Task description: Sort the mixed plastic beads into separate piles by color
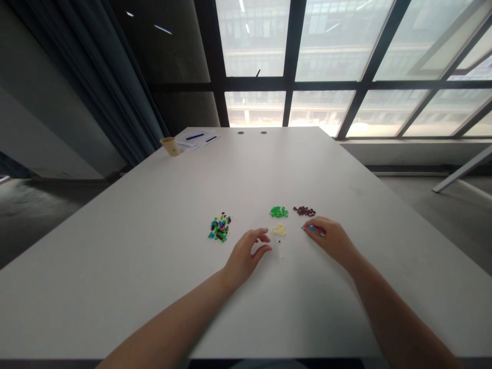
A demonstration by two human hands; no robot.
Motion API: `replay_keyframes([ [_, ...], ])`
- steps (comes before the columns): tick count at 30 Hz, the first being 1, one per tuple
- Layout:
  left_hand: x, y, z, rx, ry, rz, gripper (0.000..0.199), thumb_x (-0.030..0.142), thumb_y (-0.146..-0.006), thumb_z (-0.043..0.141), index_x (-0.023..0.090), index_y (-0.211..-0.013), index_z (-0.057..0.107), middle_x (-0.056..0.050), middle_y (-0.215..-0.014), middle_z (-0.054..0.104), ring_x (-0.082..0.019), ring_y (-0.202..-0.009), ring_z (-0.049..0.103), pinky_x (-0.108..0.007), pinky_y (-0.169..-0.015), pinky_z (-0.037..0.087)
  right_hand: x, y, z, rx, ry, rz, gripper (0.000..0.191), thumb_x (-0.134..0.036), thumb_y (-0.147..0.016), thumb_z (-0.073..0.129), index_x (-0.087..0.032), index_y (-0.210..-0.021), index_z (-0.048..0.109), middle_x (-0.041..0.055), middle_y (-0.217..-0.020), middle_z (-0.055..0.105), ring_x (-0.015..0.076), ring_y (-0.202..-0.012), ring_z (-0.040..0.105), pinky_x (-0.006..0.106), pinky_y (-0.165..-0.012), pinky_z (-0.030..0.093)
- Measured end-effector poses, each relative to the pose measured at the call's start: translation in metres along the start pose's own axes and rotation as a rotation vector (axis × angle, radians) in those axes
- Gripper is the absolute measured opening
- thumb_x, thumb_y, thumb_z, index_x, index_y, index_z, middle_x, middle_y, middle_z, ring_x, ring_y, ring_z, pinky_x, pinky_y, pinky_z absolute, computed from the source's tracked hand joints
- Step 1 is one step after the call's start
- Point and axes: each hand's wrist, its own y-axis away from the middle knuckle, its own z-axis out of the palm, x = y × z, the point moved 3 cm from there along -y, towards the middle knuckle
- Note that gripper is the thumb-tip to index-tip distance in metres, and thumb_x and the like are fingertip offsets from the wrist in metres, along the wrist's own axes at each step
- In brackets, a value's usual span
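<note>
My left hand (248, 252) rests over the table with thumb and fingers apart and nothing between them. Just beyond its fingertips lies a small pile of pale yellow pieces (279, 229), with a tiny black piece (279, 241) nearer to me. My right hand (326, 236) is bent over a group of small blue pieces (313, 229), partly hidden under it. Its thumb and fingertips are pressed together; what they hold, if anything, is too small to make out. Green pieces (279, 211) and dark brown pieces (305, 211) lie in separate piles farther back.
A mixed pile of coloured pieces (220, 227) lies left of my left hand on the white table (246, 174). At the far left stand a paper cup (170, 146) and papers (192, 140) with a blue pen (195, 137). Windows line the far side.
</note>
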Motion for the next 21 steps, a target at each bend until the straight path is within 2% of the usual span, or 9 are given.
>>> replay_keyframes([
  [3,-0.002,-0.002,-0.002,-0.025,-0.004,-0.058,0.033,0.028,-0.077,0.055,0.023,-0.108,0.044,-0.001,-0.083,0.063,-0.011,-0.076,0.057,-0.026,-0.069,0.050,0.050,-0.001,-0.019,-0.099,0.145,0.211,0.023,-0.037,-0.073,0.052,-0.019,-0.074,0.066,-0.0013,-0.051,0.049,0.0108,-0.048,0.043,0.022,-0.049,0.031],
  [6,-0.005,-0.002,-0.002,-0.049,0.004,-0.117,0.032,0.029,-0.077,0.055,0.024,-0.108,0.045,-0.001,-0.083,0.062,-0.012,-0.076,0.056,-0.026,-0.068,0.049,0.077,0.003,-0.025,-0.218,0.165,0.306,0.026,-0.040,-0.070,0.054,-0.018,-0.072,0.068,-0.0003,-0.051,0.051,0.0110,-0.047,0.043,0.023,-0.047,0.029],
  [9,-0.008,-0.002,-0.002,-0.069,0.033,-0.172,0.032,0.030,-0.077,0.055,0.024,-0.108,0.047,-0.001,-0.083,0.062,-0.012,-0.076,0.055,-0.025,-0.066,0.048,0.078,0.004,-0.021,-0.276,0.136,0.330,0.027,-0.039,-0.067,0.054,-0.018,-0.070,0.069,0.0010,-0.053,0.053,0.0112,-0.048,0.043,0.023,-0.047,0.028],
  [16,-0.009,-0.002,-0.001,-0.078,0.065,-0.223,0.032,0.031,-0.076,0.055,0.024,-0.107,0.050,-0.002,-0.082,0.062,-0.013,-0.076,0.054,-0.023,-0.063,0.046,0.071,0.001,-0.016,-0.235,0.135,0.334,0.026,-0.038,-0.066,0.055,-0.017,-0.070,0.069,0.0012,-0.053,0.053,0.0116,-0.049,0.043,0.023,-0.049,0.030],
  [19,-0.012,-0.007,-0.008,-0.048,0.032,-0.237,0.030,0.032,-0.077,0.053,0.024,-0.106,0.051,-0.002,-0.083,0.062,-0.013,-0.076,0.054,-0.022,-0.059,0.045,0.076,0.002,-0.019,-0.222,0.135,0.344,0.028,-0.039,-0.067,0.053,-0.017,-0.072,0.069,0.0011,-0.053,0.052,0.0123,-0.050,0.044,0.024,-0.049,0.030],
  [21,-0.021,-0.012,-0.020,0.016,-0.013,-0.265,0.028,0.032,-0.078,0.051,0.023,-0.105,0.052,-0.002,-0.083,0.062,-0.013,-0.076,0.054,-0.021,-0.057,0.044,0.080,0.002,-0.021,-0.207,0.141,0.342,0.029,-0.040,-0.069,0.051,-0.017,-0.074,0.069,0.0007,-0.052,0.052,0.0125,-0.049,0.044,0.024,-0.049,0.030],
])
